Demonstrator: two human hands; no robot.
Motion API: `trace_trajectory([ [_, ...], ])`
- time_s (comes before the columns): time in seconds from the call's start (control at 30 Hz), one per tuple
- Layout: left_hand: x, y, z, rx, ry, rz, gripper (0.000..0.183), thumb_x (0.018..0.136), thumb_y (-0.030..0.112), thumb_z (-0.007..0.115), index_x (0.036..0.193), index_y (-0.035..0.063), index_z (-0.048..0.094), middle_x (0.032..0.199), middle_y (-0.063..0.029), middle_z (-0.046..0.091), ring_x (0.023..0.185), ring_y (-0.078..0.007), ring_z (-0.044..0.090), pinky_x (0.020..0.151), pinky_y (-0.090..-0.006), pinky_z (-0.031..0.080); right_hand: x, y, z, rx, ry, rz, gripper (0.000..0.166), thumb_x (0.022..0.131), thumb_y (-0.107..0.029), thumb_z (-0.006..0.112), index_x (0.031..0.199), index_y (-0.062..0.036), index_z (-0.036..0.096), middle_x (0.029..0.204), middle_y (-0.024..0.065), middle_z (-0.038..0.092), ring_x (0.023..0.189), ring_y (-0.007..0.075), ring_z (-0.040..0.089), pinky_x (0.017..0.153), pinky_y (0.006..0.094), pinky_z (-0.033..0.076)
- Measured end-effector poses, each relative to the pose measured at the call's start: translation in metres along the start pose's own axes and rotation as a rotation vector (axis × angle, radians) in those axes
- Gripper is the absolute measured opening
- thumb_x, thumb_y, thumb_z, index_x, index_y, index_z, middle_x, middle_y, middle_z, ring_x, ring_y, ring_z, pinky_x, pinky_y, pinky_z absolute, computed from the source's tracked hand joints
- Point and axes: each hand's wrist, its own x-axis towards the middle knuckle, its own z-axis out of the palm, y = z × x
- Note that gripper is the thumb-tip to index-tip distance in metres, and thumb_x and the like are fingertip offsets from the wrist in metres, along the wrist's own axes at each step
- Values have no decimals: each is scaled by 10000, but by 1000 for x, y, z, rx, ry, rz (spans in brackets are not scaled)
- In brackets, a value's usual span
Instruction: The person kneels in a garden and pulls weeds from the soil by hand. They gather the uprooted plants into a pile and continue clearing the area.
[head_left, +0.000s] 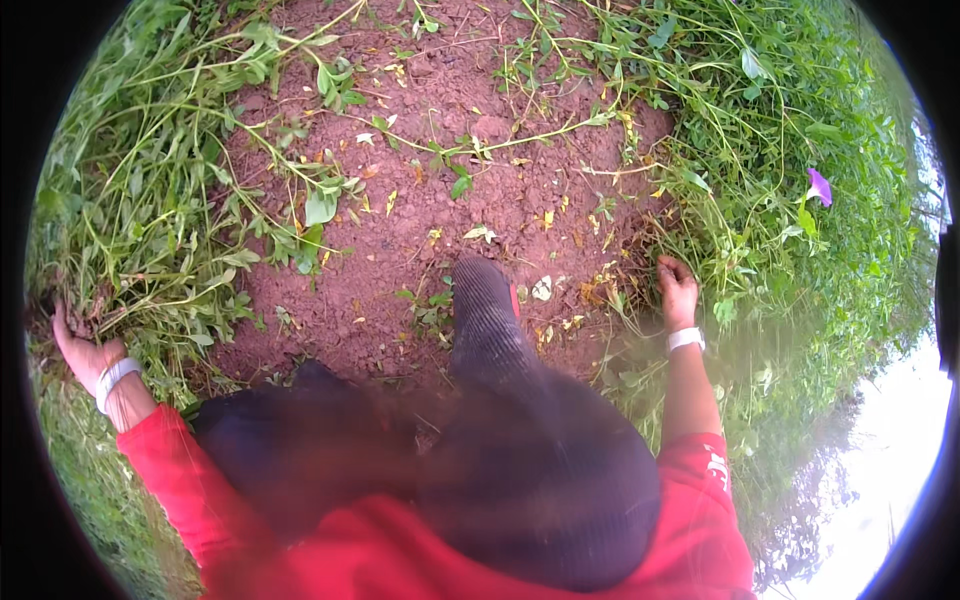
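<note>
At the far left, my left hand (82, 356) is against a bundle of leafy green weeds (161, 225). Their stems, with dark soil about them, lie between its fingers and thumb. My right hand (677, 294), smudged with soil, has curled fingers at the foot of a dense green weed patch (750, 232). Whether stems are inside its grip is too small to tell. A white band (116, 381) circles the left wrist, and another white band (685, 339) the right. Between the hands is reddish bare soil (420, 217) strewn with yellow leaves.
A dark ribbed shoe (486, 307) rests on the soil in front of my bent knees. One long creeping stem (517, 141) crosses the soil from the right. A purple trumpet-shaped flower (819, 187) stands out among the right-hand growth.
</note>
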Motion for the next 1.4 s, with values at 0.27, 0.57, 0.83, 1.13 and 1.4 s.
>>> trace_trajectory([
  [0.27, 2, -6, 15, 19, -189, -81, 290, 810, 218, 532, 1036, 40, 565, 1036, -103, 599, 906, -257, 575, 791, -388, 453, -22, -59, 73, -528, -221, -454, 237, 732, -43, 585, 968, -61, 582, 963, 114, 584, 919, 265, 548, 830, 314, 419],
  [0.57, -8, -10, 26, 50, -148, -42, 298, 833, 210, 490, 1065, 36, 555, 1083, -113, 577, 965, -288, 557, 847, -432, 417, 2, -38, 47, -918, -302, -86, 382, 835, -271, 513, 1096, 8, 504, 984, 232, 569, 937, 360, 535, 831, 376, 411],
  [0.83, 1, -11, 23, 51, -186, -47, 289, 835, 191, 493, 1068, 33, 555, 1102, -112, 566, 981, -265, 548, 876, -418, 411, 20, -13, 49, -1201, -678, -3, 438, 797, -302, 498, 1068, 42, 512, 1005, 219, 572, 947, 365, 534, 817, 382, 420],
  [1.13, -14, -14, 36, 20, -137, -50, 285, 826, 187, 510, 1057, 28, 560, 1089, -111, 574, 983, -259, 546, 882, -408, 409, 26, 27, 50, -420, -285, 225, 234, 756, -142, 547, 884, 53, 557, 780, 116, 590, 727, 186, 528, 696, 304, 416],
  [1.4, -6, -19, 39, 63, -144, -63, 287, 816, 195, 522, 1052, 36, 564, 1089, -108, 575, 984, -267, 544, 887, -415, 401, -4, -4, 34, 67, -149, 394, 149, 787, -189, 573, 704, -72, 530, 504, -30, 451, 401, 65, 337, 380, 222, 237],
])
